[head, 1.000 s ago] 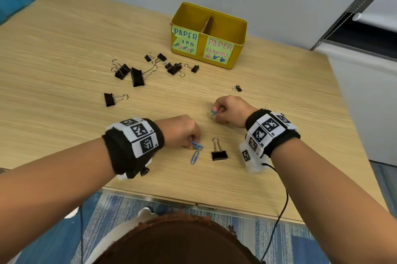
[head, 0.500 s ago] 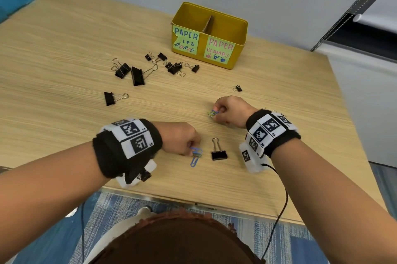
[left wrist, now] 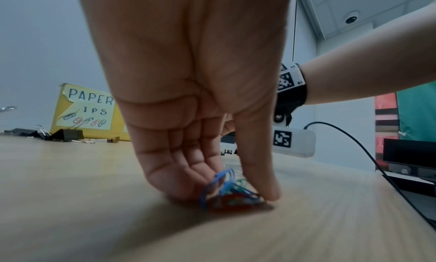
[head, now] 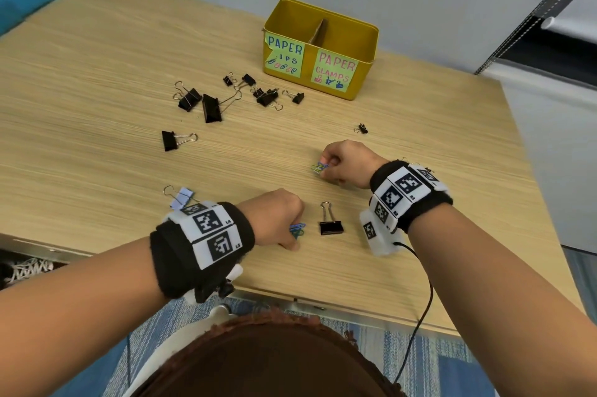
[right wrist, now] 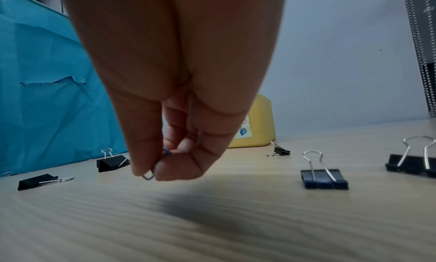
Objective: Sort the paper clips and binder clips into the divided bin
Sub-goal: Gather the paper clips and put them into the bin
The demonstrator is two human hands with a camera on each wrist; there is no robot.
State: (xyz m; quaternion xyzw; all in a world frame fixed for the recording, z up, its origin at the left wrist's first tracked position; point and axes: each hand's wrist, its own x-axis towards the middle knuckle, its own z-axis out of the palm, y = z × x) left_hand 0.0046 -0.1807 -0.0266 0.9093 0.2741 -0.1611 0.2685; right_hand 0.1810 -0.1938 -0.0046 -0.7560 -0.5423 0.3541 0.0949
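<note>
office, wooden desk point(head: 97, 80); ceiling camera point(left wrist: 351, 19)

Left hand point(head: 276, 219): near, fingers curled, pinching down. Right hand point(head: 345, 164): farther right, curled, pinching, raised.

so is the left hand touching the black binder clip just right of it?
Apart. Head view shows bare wood between the left hand and black binder clip.

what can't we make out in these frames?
- Bin contents: head view sees only the inner walls; the wrist views see only its outside.
- Count of paper clips under the left hand: the bundle is blurred and covered by fingers.
- Clips in the right hand: only a wire end shows in the wrist view.
- Left label's second word: torn.
</note>
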